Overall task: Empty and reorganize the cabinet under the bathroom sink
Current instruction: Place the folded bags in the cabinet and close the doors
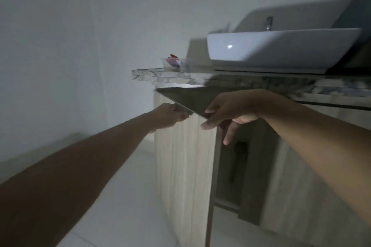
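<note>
The light wood cabinet door (pixel 184 166) stands open toward me under the marble countertop (pixel 170 76). Just above its top edge I hold a thin, flat, dark panel (pixel 192 98), roughly level. My left hand (pixel 170 115) pinches the panel's near left edge. My right hand (pixel 230 112) grips its near corner with thumb on top and fingers below. Behind the door, the cabinet opening (pixel 236 166) is dark; a tall dark shape stands inside, too dim to identify.
A white vessel sink (pixel 281 46) with a faucet (pixel 269 23) sits on the countertop. A clear tub (pixel 173 62) holding red items stands near the counter's left end. White floor tiles (pixel 130 196) and a plain wall lie to the left. The view is dim and tilted.
</note>
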{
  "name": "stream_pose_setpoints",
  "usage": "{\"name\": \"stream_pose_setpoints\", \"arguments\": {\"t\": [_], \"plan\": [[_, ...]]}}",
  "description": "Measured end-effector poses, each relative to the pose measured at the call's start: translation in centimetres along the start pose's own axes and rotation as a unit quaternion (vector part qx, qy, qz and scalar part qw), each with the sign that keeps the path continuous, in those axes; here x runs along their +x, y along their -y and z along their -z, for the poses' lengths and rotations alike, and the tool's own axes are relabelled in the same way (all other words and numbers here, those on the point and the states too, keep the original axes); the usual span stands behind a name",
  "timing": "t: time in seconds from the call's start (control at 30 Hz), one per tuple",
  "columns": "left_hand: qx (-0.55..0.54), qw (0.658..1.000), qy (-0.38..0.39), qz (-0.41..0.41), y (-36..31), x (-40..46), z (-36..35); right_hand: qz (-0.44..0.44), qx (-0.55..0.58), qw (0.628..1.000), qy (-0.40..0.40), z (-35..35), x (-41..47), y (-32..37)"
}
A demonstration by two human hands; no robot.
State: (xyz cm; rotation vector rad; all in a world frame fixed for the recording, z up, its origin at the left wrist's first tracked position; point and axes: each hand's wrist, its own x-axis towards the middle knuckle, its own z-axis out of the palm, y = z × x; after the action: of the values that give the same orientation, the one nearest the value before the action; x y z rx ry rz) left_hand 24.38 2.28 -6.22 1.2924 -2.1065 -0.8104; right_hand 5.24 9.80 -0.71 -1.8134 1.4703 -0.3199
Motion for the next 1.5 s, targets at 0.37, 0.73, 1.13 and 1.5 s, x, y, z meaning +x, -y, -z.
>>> {"name": "stream_pose_setpoints", "arguments": {"t": [0.37,0.73,1.13,1.5], "plan": [[0.423,0.888,-0.093,-0.153,-2.5,4.0,-13.2,0.069,-0.257,0.843,-0.468,3.7,1.7,-10.2],[0.507,0.851,-0.026,-0.13,-4.1,8.1,-16.0,0.004,-0.383,0.78,-0.496,4.4,-0.4,-19.8],[0.477,0.875,0.003,-0.077,-5.6,11.3,-17.5,-0.035,-0.44,0.741,-0.505,5.2,-0.3,-20.2],[0.462,0.883,0.028,-0.072,-5.4,11.1,-16.2,-0.05,-0.389,0.783,-0.483,4.9,-0.8,-18.5]]}}
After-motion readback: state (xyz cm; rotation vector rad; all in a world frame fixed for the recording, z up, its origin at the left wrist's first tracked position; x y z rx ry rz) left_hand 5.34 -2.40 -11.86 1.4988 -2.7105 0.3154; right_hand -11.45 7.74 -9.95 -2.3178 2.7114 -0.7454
